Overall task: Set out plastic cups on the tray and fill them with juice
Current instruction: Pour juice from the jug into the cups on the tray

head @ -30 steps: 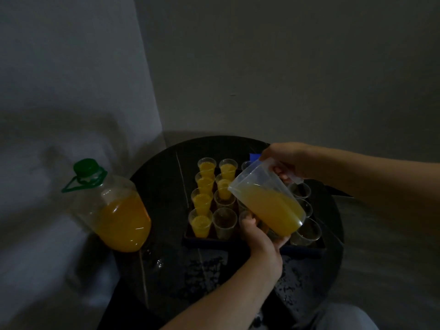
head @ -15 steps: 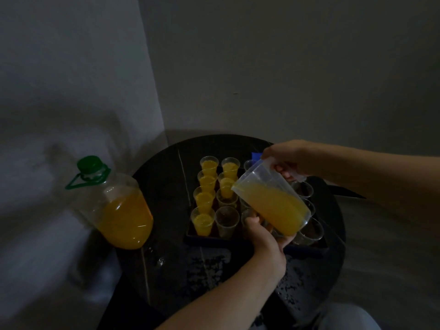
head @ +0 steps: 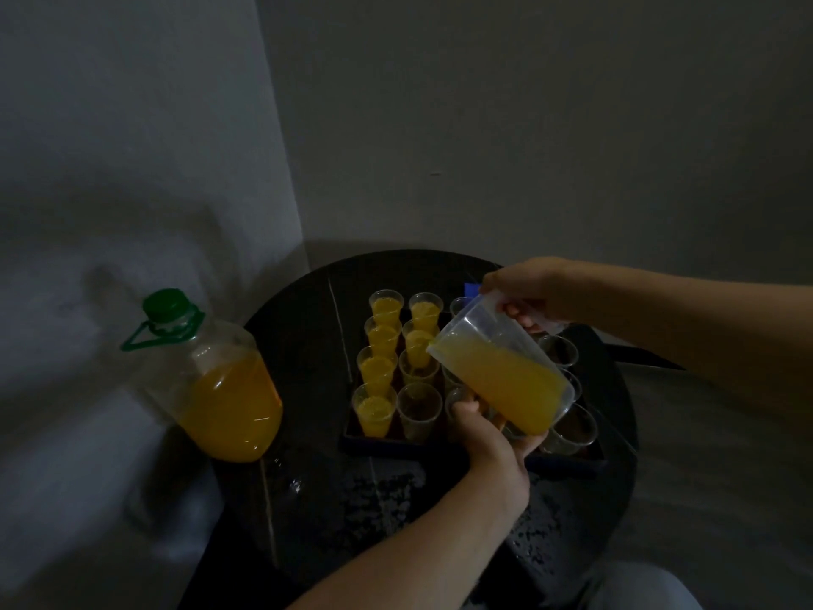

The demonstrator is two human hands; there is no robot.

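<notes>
A clear plastic jug [head: 501, 372] of orange juice is tilted to the left over the dark tray [head: 387, 443] of small plastic cups. My right hand [head: 525, 292] grips its handle at the top. My left hand [head: 488, 438] cups the jug's bottom from below. The spout hangs over a cup in the second column [head: 419, 367], which holds a little juice. Several cups in the left column [head: 376, 409] are full. An empty cup [head: 419, 409] stands at the front, and more empty cups [head: 569, 431] sit to the right, partly hidden by the jug.
A large clear bottle [head: 220, 385] with a green cap, half full of juice, stands at the left edge of the round black table [head: 334, 499]. Walls meet in a corner behind the table. A blue object [head: 471, 287] peeks out behind the tray.
The jug has tipped slightly further left and its spout has reached the second-column cup. Both hands keep their hold. The view has shifted a little.
</notes>
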